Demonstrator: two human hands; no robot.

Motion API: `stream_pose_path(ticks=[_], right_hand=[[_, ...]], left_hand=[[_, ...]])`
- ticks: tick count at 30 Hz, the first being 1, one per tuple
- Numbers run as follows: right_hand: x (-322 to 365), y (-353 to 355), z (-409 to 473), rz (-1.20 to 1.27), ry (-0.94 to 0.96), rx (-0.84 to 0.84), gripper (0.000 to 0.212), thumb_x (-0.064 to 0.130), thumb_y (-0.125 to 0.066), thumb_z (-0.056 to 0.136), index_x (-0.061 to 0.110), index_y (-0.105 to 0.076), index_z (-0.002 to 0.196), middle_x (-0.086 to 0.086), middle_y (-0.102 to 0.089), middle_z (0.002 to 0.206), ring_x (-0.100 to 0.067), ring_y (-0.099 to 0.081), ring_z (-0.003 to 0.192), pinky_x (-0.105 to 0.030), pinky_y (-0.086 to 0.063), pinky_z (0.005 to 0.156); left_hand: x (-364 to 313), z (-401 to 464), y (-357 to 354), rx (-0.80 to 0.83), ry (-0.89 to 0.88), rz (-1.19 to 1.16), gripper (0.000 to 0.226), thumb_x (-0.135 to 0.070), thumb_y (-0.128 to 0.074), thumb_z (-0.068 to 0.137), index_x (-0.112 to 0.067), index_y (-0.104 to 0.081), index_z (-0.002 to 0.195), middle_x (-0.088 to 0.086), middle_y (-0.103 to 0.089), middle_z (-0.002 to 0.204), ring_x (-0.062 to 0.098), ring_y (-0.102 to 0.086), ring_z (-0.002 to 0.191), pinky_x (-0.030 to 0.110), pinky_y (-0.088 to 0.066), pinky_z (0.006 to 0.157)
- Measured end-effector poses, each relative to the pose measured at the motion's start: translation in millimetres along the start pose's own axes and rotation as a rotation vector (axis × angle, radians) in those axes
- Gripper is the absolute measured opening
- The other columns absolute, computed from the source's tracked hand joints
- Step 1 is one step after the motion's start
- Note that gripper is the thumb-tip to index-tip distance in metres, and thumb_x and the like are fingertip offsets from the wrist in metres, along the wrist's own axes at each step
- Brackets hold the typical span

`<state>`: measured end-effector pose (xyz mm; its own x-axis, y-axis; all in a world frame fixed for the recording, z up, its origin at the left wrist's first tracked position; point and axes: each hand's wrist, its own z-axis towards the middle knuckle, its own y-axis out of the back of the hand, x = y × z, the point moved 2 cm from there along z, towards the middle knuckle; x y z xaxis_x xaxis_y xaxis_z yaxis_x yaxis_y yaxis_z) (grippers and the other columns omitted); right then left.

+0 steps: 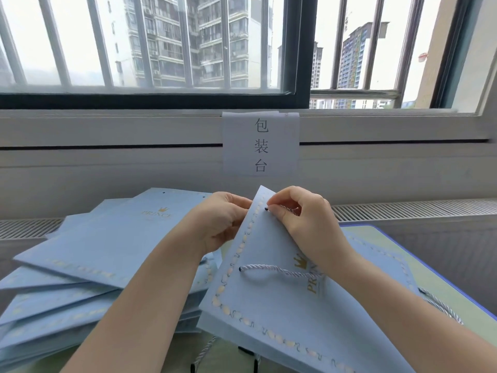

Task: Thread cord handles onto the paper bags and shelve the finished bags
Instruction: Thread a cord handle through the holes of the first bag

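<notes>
A: Pinching the cord (279, 271), is it?
B: Yes. The right hand (301, 219) has thumb and forefinger closed on the cord's end, right at the upper hole (266, 208) of the bag (269, 305).
A: And the other end?
B: Already through the lower hole (240, 269); the cord lies across the bag's face.
A: The left hand (219, 219)?
B: Curled round the bag's top edge, holding it tilted up off the table (419, 267).
A: Where are the other bags?
B: A stack (94, 254) lies flat to the left. To the right, another bag (376, 254), with a cord (441, 305), lies partly under the held one.
A: Behind?
B: A paper sign (260, 144) under the window (161, 49).
</notes>
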<state>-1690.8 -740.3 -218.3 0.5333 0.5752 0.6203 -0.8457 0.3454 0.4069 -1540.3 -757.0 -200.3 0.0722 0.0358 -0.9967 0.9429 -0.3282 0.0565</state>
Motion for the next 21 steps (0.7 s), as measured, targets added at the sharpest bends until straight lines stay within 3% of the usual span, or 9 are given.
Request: stream_pose_path(ticks=[4, 8, 13, 15, 18, 21], right_hand=[[-2.0, -4.4, -1.6, -0.009, -0.014, 0.048, 0.012, 0.008, -0.064, 0.087, 0.020, -0.065, 0.085, 0.012, -0.062, 0.082, 0.008, -0.054, 0.074, -0.005, -0.038, 0.067], [-5.1, -7.1, -3.6, -0.009, -0.028, 0.047, 0.010, 0.011, -0.063, 0.088, 0.021, -0.061, 0.086, 0.007, -0.062, 0.082, 0.001, -0.052, 0.073, -0.006, -0.038, 0.066], [-12.5, -7.4, -3.7, -0.106, -0.035, 0.056, 0.011, 0.025, -0.064, 0.089, 0.018, -0.059, 0.081, 0.003, -0.061, 0.078, -0.004, -0.049, 0.068, -0.010, -0.037, 0.063], [-13.8, -7.0, -3.6, -0.102, -0.041, 0.066, 0.013, 0.026, -0.062, 0.090, 0.016, -0.059, 0.082, 0.001, -0.060, 0.079, -0.007, -0.050, 0.069, -0.011, -0.037, 0.062], [-12.9, -6.8, -4.0, -0.078, -0.043, 0.066, 0.016, 0.026, -0.059, 0.092, 0.014, -0.059, 0.082, 0.002, -0.059, 0.076, -0.006, -0.049, 0.068, -0.011, -0.037, 0.061], [-11.1, -6.9, -4.8, -0.071, -0.061, 0.059, 0.018, 0.026, -0.056, 0.094, 0.016, -0.055, 0.079, 0.008, -0.055, 0.069, -0.001, -0.047, 0.063, -0.011, -0.036, 0.060]], left_hand=[[0.4, -0.7, -1.7, -0.033, 0.044, 0.126, 0.019, 0.007, -0.055, 0.088, 0.000, -0.068, 0.077, 0.008, -0.063, 0.060, 0.011, -0.054, 0.040, 0.014, -0.042, 0.037], [0.2, 0.3, -3.3, -0.061, 0.062, 0.217, 0.035, 0.014, -0.043, 0.088, 0.000, -0.061, 0.062, 0.007, -0.056, 0.050, 0.013, -0.047, 0.037, 0.014, -0.039, 0.037], [-1.0, 3.9, -4.6, -0.160, 0.086, 0.303, 0.015, 0.011, -0.040, 0.086, -0.001, -0.048, 0.088, 0.006, -0.044, 0.056, 0.016, -0.039, 0.039, 0.015, -0.034, 0.037], [-0.6, 6.7, -4.4, -0.184, 0.080, 0.345, 0.014, 0.010, -0.041, 0.086, -0.003, -0.046, 0.090, 0.006, -0.041, 0.059, 0.019, -0.036, 0.044, 0.018, -0.033, 0.040], [-0.9, 6.8, -4.7, -0.201, 0.076, 0.385, 0.021, 0.010, -0.040, 0.084, -0.007, -0.041, 0.072, 0.005, -0.033, 0.054, 0.019, -0.028, 0.045, 0.021, -0.025, 0.045], [-0.4, 6.5, -5.8, -0.200, 0.071, 0.365, 0.037, 0.007, -0.042, 0.087, -0.009, -0.036, 0.054, 0.004, -0.035, 0.040, 0.018, -0.031, 0.033, 0.014, -0.027, 0.038]])
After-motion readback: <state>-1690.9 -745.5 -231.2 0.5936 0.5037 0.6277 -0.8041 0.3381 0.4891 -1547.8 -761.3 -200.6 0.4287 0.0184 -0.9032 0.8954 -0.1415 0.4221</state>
